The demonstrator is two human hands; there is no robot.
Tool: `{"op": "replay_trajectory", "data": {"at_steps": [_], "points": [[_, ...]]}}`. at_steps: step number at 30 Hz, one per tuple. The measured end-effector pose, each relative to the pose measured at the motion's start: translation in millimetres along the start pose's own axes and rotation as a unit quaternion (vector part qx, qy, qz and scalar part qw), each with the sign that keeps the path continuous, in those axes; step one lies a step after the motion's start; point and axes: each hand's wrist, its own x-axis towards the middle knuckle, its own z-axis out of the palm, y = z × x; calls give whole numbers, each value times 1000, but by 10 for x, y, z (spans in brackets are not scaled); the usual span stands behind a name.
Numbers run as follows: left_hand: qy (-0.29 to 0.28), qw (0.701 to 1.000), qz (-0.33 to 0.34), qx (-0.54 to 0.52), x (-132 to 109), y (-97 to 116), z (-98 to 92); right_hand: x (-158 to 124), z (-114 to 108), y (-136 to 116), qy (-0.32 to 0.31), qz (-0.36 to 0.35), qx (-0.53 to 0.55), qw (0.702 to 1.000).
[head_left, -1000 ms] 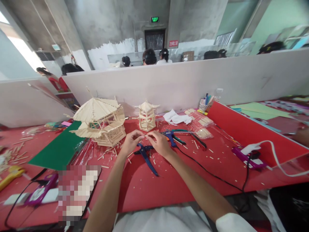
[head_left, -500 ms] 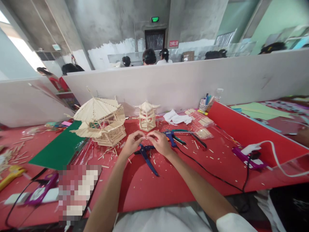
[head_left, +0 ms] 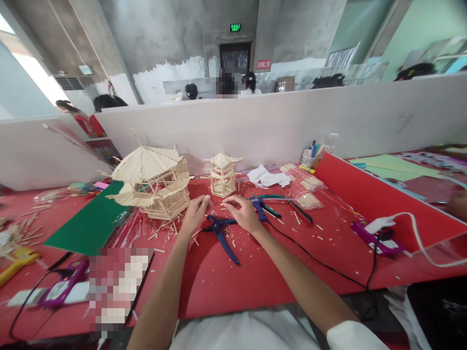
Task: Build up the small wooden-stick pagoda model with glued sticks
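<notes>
My left hand (head_left: 196,214) is raised over the table with thumb and fingers pinched together; whatever they hold, if anything, is too small to make out. Opposite it, a short gap away, my right hand (head_left: 242,213) has its thumb and forefinger pinched, and their tips show no nameable thing. Just below the hands lies a blue hand cutter (head_left: 223,239). Beyond them stands a small pavilion model (head_left: 222,177) made of wooden sticks. A larger stick pavilion (head_left: 151,182) stands to the left. Beside my right hand rests a blue glue gun (head_left: 260,208).
Stick offcuts litter the red table (head_left: 219,291). A black cord (head_left: 310,257) runs right to a purple power strip (head_left: 375,239). A red board (head_left: 383,199) leans at the right; a green board (head_left: 87,221) lies left. Bagged sticks (head_left: 306,187) and white tissue (head_left: 268,177) lie behind.
My hands have moved apart: their fingertips met half a second ago, and now a gap lies between them. The left hand has shifted slightly left. The models and tools stay put.
</notes>
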Motion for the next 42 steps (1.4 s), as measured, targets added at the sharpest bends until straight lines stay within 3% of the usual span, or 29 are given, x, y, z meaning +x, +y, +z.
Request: {"op": "replay_trajectory", "data": {"at_steps": [8,14,19,24,28,30,34,37,42], "points": [[-39,982,30,185,-32,-115,102,37,-85,208,-24,18,-104,994],[-95,948,-24,301,66,-186,262,73,-177,334,-57,8,-221,974],[-161,888,-67,425,292,-143,497,88,-194,373,-65,15,-228,971],[-170,878,-67,443,361,-139,659,83,-171,427,-70,27,-197,977],[-160,888,-43,429,280,-156,617,82,-149,418,-73,18,-190,979],[-142,912,-28,383,227,-160,545,85,-148,384,-76,12,-173,982],[-83,990,18,115,116,-139,385,83,-148,314,-86,19,-119,989],[-72,997,15,-25,32,-112,320,66,-132,292,-85,36,-63,994],[-45,993,-29,-101,-38,-117,335,51,-122,268,-95,62,-9,994]]}}
